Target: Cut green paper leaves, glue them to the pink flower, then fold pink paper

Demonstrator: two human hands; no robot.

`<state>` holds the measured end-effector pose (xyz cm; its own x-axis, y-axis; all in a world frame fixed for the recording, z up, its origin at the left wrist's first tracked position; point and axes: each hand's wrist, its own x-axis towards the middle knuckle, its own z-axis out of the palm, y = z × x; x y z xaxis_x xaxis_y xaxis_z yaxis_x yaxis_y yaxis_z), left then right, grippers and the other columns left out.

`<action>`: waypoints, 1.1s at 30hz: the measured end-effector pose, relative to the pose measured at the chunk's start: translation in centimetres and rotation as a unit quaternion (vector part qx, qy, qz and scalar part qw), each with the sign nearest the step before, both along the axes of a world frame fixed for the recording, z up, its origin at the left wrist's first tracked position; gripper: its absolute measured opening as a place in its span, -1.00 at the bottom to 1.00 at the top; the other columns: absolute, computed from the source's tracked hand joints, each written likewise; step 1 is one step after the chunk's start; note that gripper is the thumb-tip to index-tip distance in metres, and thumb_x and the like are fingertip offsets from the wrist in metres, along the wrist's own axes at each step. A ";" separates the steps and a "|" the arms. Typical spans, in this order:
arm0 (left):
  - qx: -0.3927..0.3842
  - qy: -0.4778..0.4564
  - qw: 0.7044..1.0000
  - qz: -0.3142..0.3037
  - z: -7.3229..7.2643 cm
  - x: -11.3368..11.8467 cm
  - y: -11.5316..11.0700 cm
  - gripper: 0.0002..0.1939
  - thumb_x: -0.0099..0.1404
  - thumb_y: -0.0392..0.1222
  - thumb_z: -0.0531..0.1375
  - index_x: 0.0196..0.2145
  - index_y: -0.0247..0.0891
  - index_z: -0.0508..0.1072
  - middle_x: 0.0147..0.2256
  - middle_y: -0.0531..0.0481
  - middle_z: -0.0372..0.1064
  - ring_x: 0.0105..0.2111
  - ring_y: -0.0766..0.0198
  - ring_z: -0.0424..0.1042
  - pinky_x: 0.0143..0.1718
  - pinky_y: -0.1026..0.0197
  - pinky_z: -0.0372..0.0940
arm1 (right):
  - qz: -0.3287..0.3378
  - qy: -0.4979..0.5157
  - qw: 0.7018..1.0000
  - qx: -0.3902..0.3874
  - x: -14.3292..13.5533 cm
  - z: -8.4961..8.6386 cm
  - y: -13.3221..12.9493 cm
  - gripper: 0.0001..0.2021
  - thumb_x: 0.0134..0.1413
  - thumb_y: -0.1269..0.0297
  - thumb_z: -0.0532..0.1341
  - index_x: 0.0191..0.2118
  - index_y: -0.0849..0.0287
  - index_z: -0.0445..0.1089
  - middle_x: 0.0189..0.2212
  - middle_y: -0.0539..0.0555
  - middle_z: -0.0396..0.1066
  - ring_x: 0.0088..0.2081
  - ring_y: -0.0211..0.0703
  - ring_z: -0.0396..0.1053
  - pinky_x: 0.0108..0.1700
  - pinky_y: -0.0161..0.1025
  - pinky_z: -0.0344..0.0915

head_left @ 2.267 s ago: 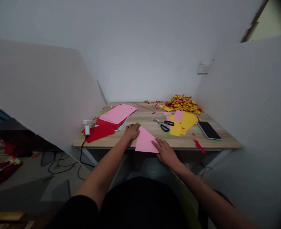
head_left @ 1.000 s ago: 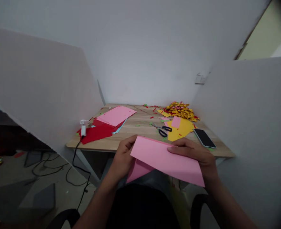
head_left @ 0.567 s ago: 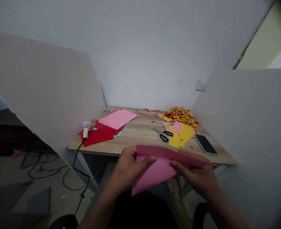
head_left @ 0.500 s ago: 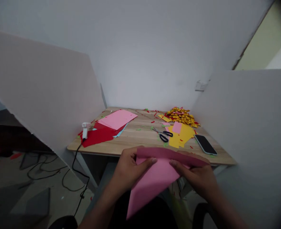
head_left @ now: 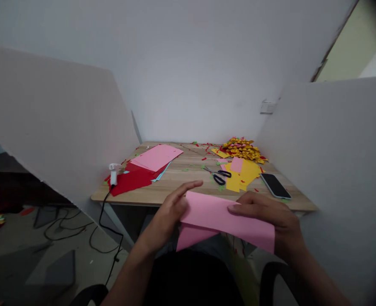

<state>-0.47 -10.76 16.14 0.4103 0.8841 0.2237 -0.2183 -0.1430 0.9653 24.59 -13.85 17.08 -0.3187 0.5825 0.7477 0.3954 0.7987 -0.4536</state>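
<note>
At the counter's near edge, the right hand's grip pinches a folded pink sheet; whether the left hand's does is unclear. Probably light, easily creased: best held by 2 ends.

Craft workspace: desk, partitions, scissors

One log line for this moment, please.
left hand: at left edge of pink sheet | right hand: gripping pink sheet | pink sheet: folded | scissors, phone: on table

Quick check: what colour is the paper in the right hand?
The paper in the right hand is plain pink; it shows best in the head view.
</note>
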 end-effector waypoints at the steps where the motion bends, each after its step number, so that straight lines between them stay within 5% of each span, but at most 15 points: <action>1: -0.002 0.029 1.000 -0.001 -0.1 0.1 0.0 -0.40 0.25 0.21 0.28 0.12 -0.18 0.49 -0.03 -0.14 0.50 -0.13 0.12 0.47 -0.16 0.23 0.33 | -0.001 -0.001 1.000 0.005 0.0 0.0 0.0 -0.75 0.25 0.33 0.26 -0.01 -0.07 0.57 -0.38 0.01 0.47 -0.40 -0.26 0.44 -0.42 -0.32 0.34; 6: -0.078 0.050 0.995 -0.048 -0.1 0.8 -0.1 -0.56 0.20 0.17 0.34 -0.35 -0.34 0.53 -0.44 -0.01 0.43 -0.48 0.35 0.31 -0.45 0.34 0.19 | 0.005 -0.038 0.999 0.039 -0.1 -0.1 -0.2 -0.74 0.29 0.36 0.20 -0.01 -0.02 0.58 -0.32 0.06 0.49 -0.33 -0.23 0.46 -0.37 -0.31 0.35; 11: -0.069 0.032 0.997 0.021 0.3 1.3 -0.4 -0.58 0.16 0.13 0.38 -0.47 -0.35 0.49 -0.52 0.04 0.37 -0.55 0.41 0.23 -0.53 0.37 0.12 | -0.002 -0.044 0.998 0.050 0.0 -0.3 0.2 -0.67 0.19 0.35 0.29 0.06 0.01 0.54 -0.22 0.10 0.55 -0.23 -0.17 0.52 -0.25 -0.29 0.42; 16: -0.017 0.041 0.997 0.055 0.6 1.1 -0.9 -0.66 0.22 0.05 0.36 -0.22 -0.29 0.61 -0.32 -0.07 0.52 -0.39 0.31 0.41 -0.37 0.33 0.30 | -0.025 0.068 0.995 -0.073 -0.6 -0.1 1.4 -0.82 -0.01 0.36 0.33 -0.23 0.13 0.60 -0.34 0.07 0.61 -0.33 -0.09 0.57 -0.30 -0.28 0.45; 19: 0.040 0.088 0.994 0.043 1.2 -0.1 -1.5 -0.29 0.07 -0.04 0.46 0.18 -0.10 0.45 0.00 -0.13 0.51 -0.12 0.14 0.49 -0.17 0.22 0.40 | -0.026 0.116 0.983 -0.143 -0.9 0.1 1.9 -0.86 -0.02 0.38 0.26 -0.37 0.13 0.60 -0.41 0.07 0.61 -0.37 -0.08 0.56 -0.33 -0.27 0.43; 21: 0.066 0.133 0.989 0.023 1.6 -0.9 -1.7 -0.08 -0.05 -0.13 0.52 0.27 -0.02 0.35 0.15 -0.14 0.42 0.02 0.03 0.45 -0.07 0.14 0.42 | -0.019 0.138 0.978 -0.153 -1.0 0.0 2.1 -0.86 -0.01 0.36 0.26 -0.36 0.13 0.61 -0.40 0.07 0.61 -0.36 -0.08 0.56 -0.31 -0.27 0.44; 23: 0.087 0.167 0.980 0.065 1.7 -1.4 -1.7 -0.19 0.02 -0.16 0.48 0.24 -0.03 0.40 0.16 -0.13 0.41 0.09 0.02 0.41 0.04 0.10 0.38 | 0.010 0.133 0.980 -0.145 -1.2 0.0 2.3 -0.86 0.00 0.33 0.30 -0.30 0.13 0.61 -0.35 0.10 0.62 -0.32 -0.07 0.56 -0.29 -0.26 0.44; 26: 0.096 0.154 0.972 0.149 1.5 -1.4 -1.0 -0.66 0.23 -0.12 0.32 -0.01 -0.11 0.60 -0.08 -0.12 0.57 -0.05 0.11 0.50 -0.01 0.14 0.38 | 0.075 0.092 0.987 -0.110 -1.8 -0.1 2.5 -0.80 0.05 0.25 0.33 -0.17 0.09 0.61 -0.35 0.09 0.60 -0.35 -0.13 0.53 -0.33 -0.28 0.40; 29: 0.083 0.111 0.981 0.137 1.1 -1.0 -0.6 -0.80 0.07 -0.13 0.42 -0.29 -0.18 0.67 -0.28 -0.09 0.59 -0.26 0.17 0.53 -0.23 0.24 0.41 | 0.108 0.083 0.987 -0.083 -2.1 -0.5 2.6 -0.82 0.19 0.18 0.29 -0.15 0.02 0.62 -0.48 -0.01 0.49 -0.48 -0.26 0.41 -0.42 -0.32 0.29; 33: 0.036 0.029 0.991 0.126 1.0 -0.4 -0.9 -0.88 -0.01 -0.20 0.46 -0.54 -0.22 0.61 -0.42 -0.04 0.54 -0.44 0.28 0.47 -0.46 0.34 0.32 | 0.128 0.089 0.984 -0.091 -1.6 -1.1 2.4 -0.82 0.29 0.16 0.23 -0.18 -0.03 0.62 -0.38 -0.01 0.51 -0.38 -0.27 0.46 -0.31 -0.32 0.34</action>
<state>-0.91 -11.69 17.10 0.1919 0.9430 0.2720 -0.1105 -0.2547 0.9607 23.01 -11.41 16.01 -0.3459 0.6294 0.6958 0.0944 0.7612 -0.6416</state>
